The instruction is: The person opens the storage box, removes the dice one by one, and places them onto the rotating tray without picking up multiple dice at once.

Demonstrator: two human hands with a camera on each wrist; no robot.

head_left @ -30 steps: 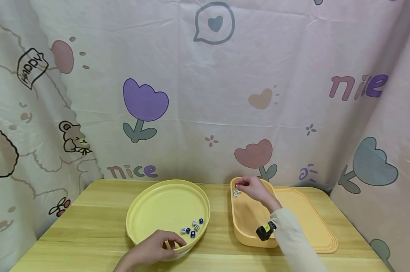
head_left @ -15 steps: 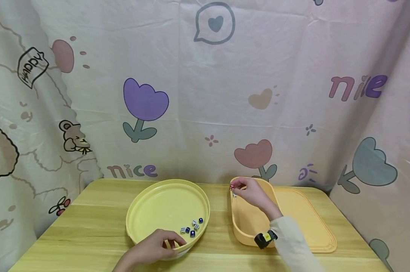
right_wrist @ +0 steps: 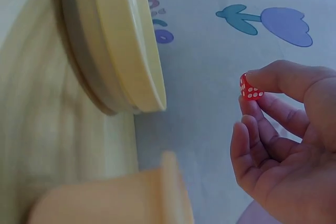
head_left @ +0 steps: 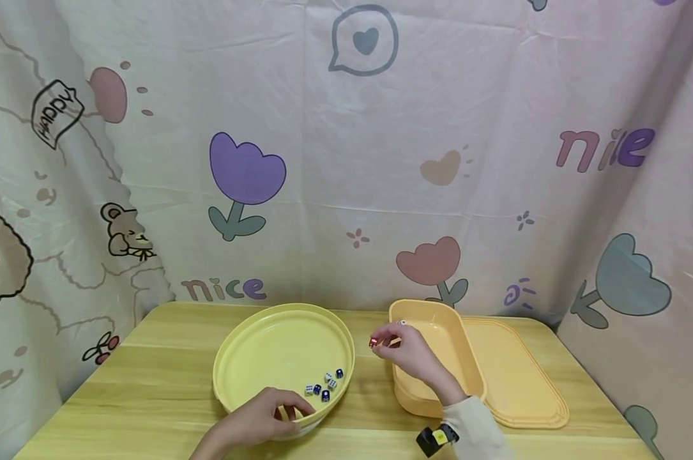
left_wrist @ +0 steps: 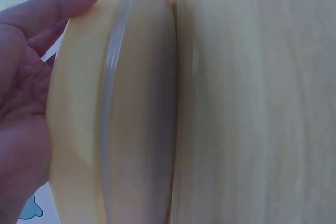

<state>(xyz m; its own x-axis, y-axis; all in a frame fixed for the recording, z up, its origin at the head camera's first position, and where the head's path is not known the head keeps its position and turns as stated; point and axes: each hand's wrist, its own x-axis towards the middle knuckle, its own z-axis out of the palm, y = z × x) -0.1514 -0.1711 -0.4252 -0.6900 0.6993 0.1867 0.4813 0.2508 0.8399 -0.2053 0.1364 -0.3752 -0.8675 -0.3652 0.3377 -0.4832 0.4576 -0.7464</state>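
My right hand (head_left: 411, 352) pinches a red die (right_wrist: 252, 88) with white pips between thumb and fingertips. It is over the left edge of the orange rectangular box (head_left: 438, 312), on the side toward the round yellow tray (head_left: 283, 345). My left hand (head_left: 262, 418) grips the near rim of that tray, its thumb outside and its fingers over the inner side. Blue dice (head_left: 326, 396) and white dice (head_left: 332, 384) lie inside the tray by its near right wall. At the far left end of the box, white dice (head_left: 402, 322) show partly behind my right hand.
A flat orange lid (head_left: 524, 377) lies on the wooden table (head_left: 151, 383) to the right of the box. A printed curtain (head_left: 346, 160) hangs behind the table and along both sides. A black device (head_left: 436, 439) is strapped to my right wrist.
My right hand has lifted the red die out of the box's far left corner and brought it left and nearer, past the box wall. The left hand keeps its grip on the tray.
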